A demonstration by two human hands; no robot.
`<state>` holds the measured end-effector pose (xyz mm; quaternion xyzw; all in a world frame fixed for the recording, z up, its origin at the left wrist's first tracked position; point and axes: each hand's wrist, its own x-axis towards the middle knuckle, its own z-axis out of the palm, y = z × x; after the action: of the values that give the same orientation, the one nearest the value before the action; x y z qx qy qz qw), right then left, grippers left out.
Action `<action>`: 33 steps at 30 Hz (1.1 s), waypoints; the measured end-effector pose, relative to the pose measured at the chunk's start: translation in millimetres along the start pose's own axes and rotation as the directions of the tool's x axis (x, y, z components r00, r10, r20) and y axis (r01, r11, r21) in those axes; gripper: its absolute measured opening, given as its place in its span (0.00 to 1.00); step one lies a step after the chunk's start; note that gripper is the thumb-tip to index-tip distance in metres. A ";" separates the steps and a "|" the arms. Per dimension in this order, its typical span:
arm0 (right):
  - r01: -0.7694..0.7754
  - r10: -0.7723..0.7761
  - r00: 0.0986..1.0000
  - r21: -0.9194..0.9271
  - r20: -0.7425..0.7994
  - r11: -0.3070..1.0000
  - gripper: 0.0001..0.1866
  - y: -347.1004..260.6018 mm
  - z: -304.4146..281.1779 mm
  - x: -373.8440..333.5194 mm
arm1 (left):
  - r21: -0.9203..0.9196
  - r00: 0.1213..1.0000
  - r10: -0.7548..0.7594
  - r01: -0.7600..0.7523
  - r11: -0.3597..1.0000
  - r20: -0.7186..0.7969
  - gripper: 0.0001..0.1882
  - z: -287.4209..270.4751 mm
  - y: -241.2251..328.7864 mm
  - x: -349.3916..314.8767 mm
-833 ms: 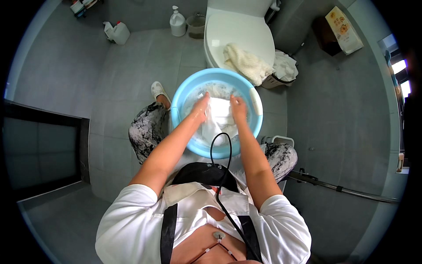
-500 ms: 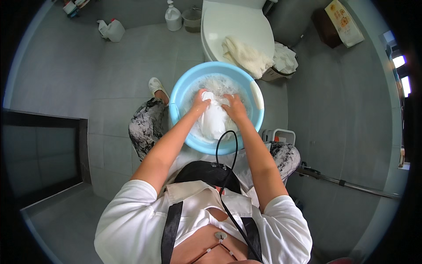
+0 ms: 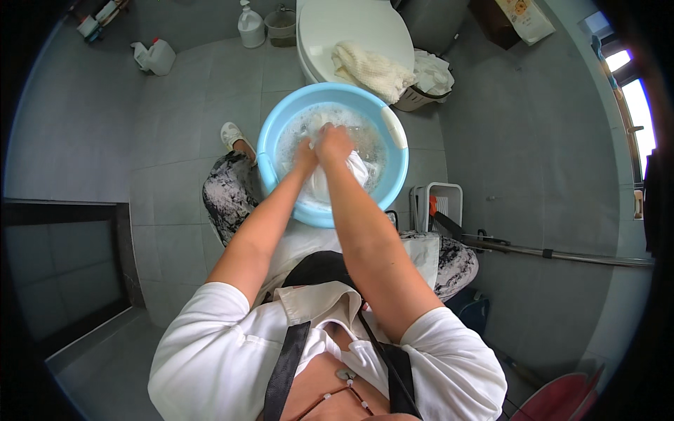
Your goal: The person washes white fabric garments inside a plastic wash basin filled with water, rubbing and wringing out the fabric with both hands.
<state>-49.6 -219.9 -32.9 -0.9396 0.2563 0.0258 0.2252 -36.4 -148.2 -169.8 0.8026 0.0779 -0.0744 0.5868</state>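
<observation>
A light-blue round basin [image 3: 270,133] holds sudsy water and a soaked white cloth [image 3: 357,168]. My left hand [image 3: 306,156] is closed on the cloth, over the left half of the basin. Pressed close beside it, my right hand [image 3: 333,143] is also closed on the cloth, its fingers curled. Part of the fabric lies in the water, below and to the right of my right hand. My hands and right forearm hide the rest, so the exact grip of the fingertips is partly covered.
Beyond the basin stands a white toilet [image 3: 354,31] with a cream towel [image 3: 375,70] on its lid. Right of it is a waste basket [image 3: 420,98]. A pump bottle [image 3: 250,27] and a white jug [image 3: 156,57] stand against the far wall. A long metal pole [image 3: 583,259] crosses the right side.
My right hand has moved left until it meets my left hand. The cloth, earlier spread between both hands, is now bunched under them. The whole view has shifted slightly.
</observation>
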 end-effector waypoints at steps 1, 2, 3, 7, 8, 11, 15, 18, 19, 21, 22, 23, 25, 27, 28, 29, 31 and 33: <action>-0.008 0.014 0.997 0.078 -0.080 0.997 0.13 -2.0 3.3 -10.4 | -0.107 0.996 -0.053 0.061 0.992 0.077 0.22 -3.0 1.7 0.8; 0.016 0.007 0.985 0.132 -0.171 0.991 0.13 -1.9 8.0 -18.7 | -0.207 0.983 -0.097 0.129 0.970 0.157 0.21 -9.4 9.7 0.0; 0.045 0.004 0.965 0.183 -0.261 0.982 0.13 0.7 15.5 -25.0 | -0.298 0.962 -0.131 0.202 0.933 0.240 0.21 -14.4 18.2 -0.6; 0.361 -0.136 0.853 0.381 -0.504 0.851 0.11 25.7 26.5 -28.2 | -0.341 0.961 -0.159 0.231 0.911 0.227 0.17 -25.4 47.8 -14.3; 0.394 -0.195 0.850 0.346 -0.489 0.851 0.10 36.9 22.5 -29.0 | -0.297 0.966 -0.131 0.195 0.935 0.221 0.16 -24.7 43.7 -14.4; 0.443 -0.256 0.818 0.282 -0.515 0.851 0.14 66.6 12.2 -20.2 | -0.282 0.957 -0.158 0.225 0.933 0.242 0.13 -25.4 52.4 -21.2; 0.347 -0.246 0.905 0.270 -0.346 0.898 0.13 83.8 4.9 -25.4 | -0.362 0.951 -0.162 0.253 0.897 0.263 0.16 -24.3 56.3 -31.5; 0.285 -0.287 0.957 0.312 -0.041 0.906 0.15 96.9 -4.9 -1.9 | -0.419 0.937 -0.158 0.285 0.862 0.311 0.18 -28.1 61.8 -34.6; 0.206 -0.268 0.952 0.341 0.146 0.917 0.16 102.5 -14.0 13.3 | -0.431 0.929 -0.163 0.303 0.850 0.331 0.18 -28.4 61.3 -33.4; 0.181 -0.281 0.911 0.323 0.300 0.929 0.16 108.2 -24.0 25.4 | -0.382 0.955 -0.139 0.235 0.894 0.264 0.18 -25.6 54.5 -30.5; 0.233 -0.312 0.910 0.286 0.274 0.930 0.16 109.8 -28.5 27.6 | -0.355 0.964 -0.126 0.205 0.912 0.234 0.18 -24.2 55.2 -30.6; 0.283 -0.342 0.906 0.246 0.248 0.927 0.16 110.8 -30.5 29.4 | -0.338 0.973 -0.114 0.178 0.924 0.203 0.16 -23.7 55.8 -30.5; 0.317 -0.387 0.900 0.307 0.200 0.897 0.16 114.3 -29.2 31.0 | -0.300 0.986 -0.088 0.128 0.945 0.142 0.13 -22.4 57.8 -31.7; 0.238 -0.344 0.923 0.450 0.170 0.861 0.16 120.1 -22.4 32.9 | -0.342 0.986 -0.098 0.140 0.929 0.137 0.13 -19.1 56.4 -29.9; 0.141 -0.281 0.944 0.558 0.175 0.818 0.16 120.9 -17.2 34.3 | -0.361 0.986 -0.104 0.145 0.921 0.131 0.12 -18.0 55.9 -28.3; 0.043 -0.218 0.958 0.655 0.188 0.755 0.16 121.8 -13.0 36.0 | -0.400 0.987 -0.116 0.150 0.904 0.107 0.13 -14.2 52.3 -26.1; 0.048 -0.155 0.983 0.678 0.098 0.733 0.15 117.0 -8.4 37.1 | -0.475 0.988 -0.141 0.153 0.867 0.061 0.14 -3.3 40.9 -20.3; 0.164 -0.201 0.980 0.558 0.005 0.813 0.14 113.0 0.6 37.5 | -0.352 0.992 -0.115 0.128 0.927 0.056 0.15 2.7 31.2 -13.6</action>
<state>-72.8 -323.9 -86.0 -0.8526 0.1541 -0.0417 0.4975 -43.1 -160.6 -138.6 0.6756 0.1293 -0.1092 0.7176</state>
